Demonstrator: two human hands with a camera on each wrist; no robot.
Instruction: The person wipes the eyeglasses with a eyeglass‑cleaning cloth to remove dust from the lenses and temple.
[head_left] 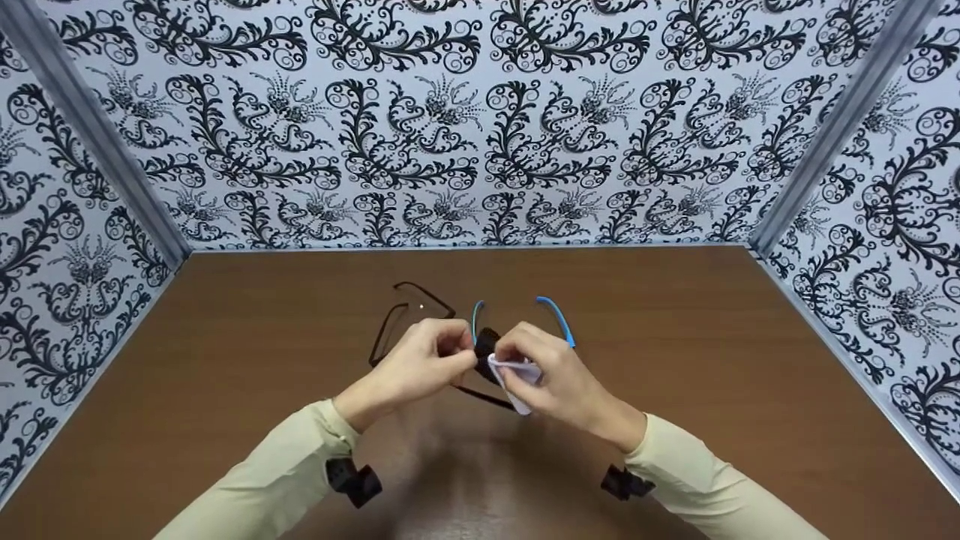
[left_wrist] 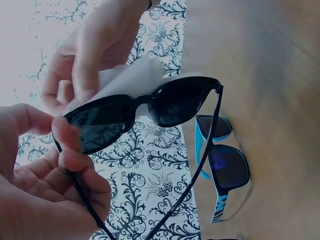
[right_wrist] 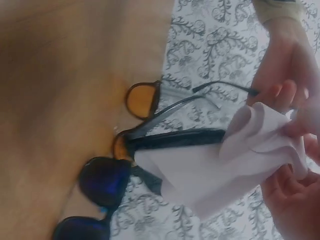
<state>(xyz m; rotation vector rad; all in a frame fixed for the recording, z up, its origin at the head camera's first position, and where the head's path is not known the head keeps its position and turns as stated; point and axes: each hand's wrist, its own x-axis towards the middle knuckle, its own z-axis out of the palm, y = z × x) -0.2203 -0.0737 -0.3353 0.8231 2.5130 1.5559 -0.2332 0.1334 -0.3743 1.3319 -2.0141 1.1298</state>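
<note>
No words or numbers can be read. The blue sunglasses [left_wrist: 229, 166] on the desk [left_wrist: 285, 125] have black marks on one side, too tiny to read.

- Table [head_left: 690, 375] – brown, wood-grained, a soft sheen on its near part.
- Amber glasses [right_wrist: 141, 101] – left of the middle, dark frame, arms unfolded.
- Blue sunglasses [left_wrist: 228, 165] – just right of them, dark lenses, arms unfolded.

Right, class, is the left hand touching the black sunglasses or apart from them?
Touching. The left wrist view shows the left hand pinching the black sunglasses at one outer corner of the frame.
</note>
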